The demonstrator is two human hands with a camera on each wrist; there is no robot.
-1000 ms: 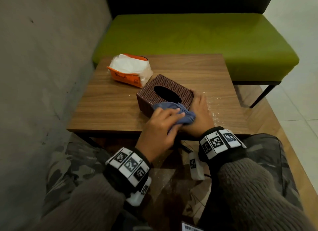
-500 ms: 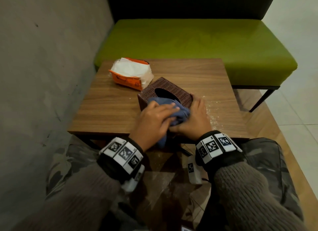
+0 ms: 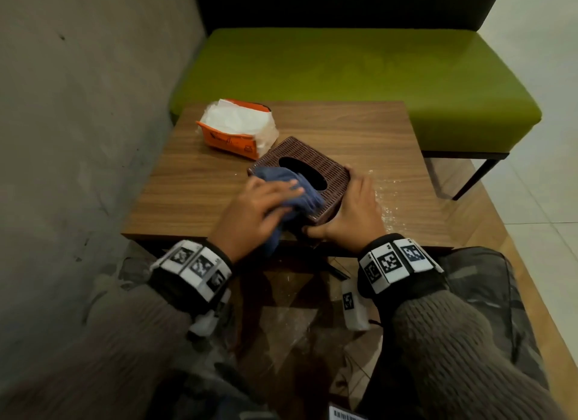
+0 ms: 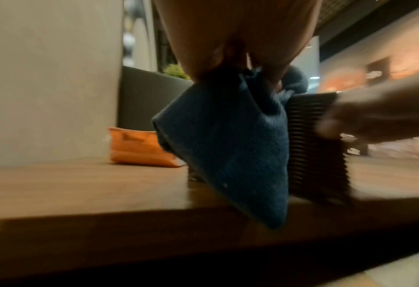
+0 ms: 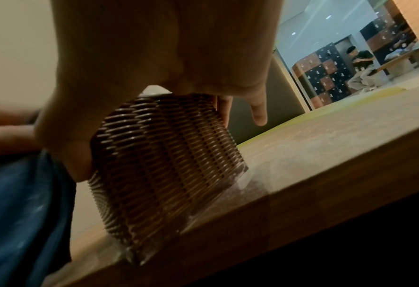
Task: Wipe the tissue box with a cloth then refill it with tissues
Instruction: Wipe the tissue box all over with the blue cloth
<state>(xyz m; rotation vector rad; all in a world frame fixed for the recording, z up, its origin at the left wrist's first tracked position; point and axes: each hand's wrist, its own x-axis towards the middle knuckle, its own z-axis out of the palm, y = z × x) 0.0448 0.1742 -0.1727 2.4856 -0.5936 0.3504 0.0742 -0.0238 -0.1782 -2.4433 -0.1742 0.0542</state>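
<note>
A brown woven tissue box (image 3: 316, 166) with an oval slot stands near the front edge of the wooden table (image 3: 194, 197). My left hand (image 3: 259, 206) presses a blue cloth (image 3: 281, 177) onto the box's near-left top, and a corner of the cloth (image 4: 230, 147) hangs past the table edge. My right hand (image 3: 353, 213) grips the box (image 5: 164, 155) at its near-right corner, thumb on the front side and fingers along the right side. An orange pack of white tissues (image 3: 237, 131) lies at the table's back left.
A grey wall (image 3: 78, 122) runs close along the left. A green bench (image 3: 359, 81) stands behind the table. White specks (image 3: 384, 200) lie on the table right of the box. My knees are under the front edge.
My left hand has slid the cloth from the box's near-right corner across to the left top. My right hand has stayed on the box.
</note>
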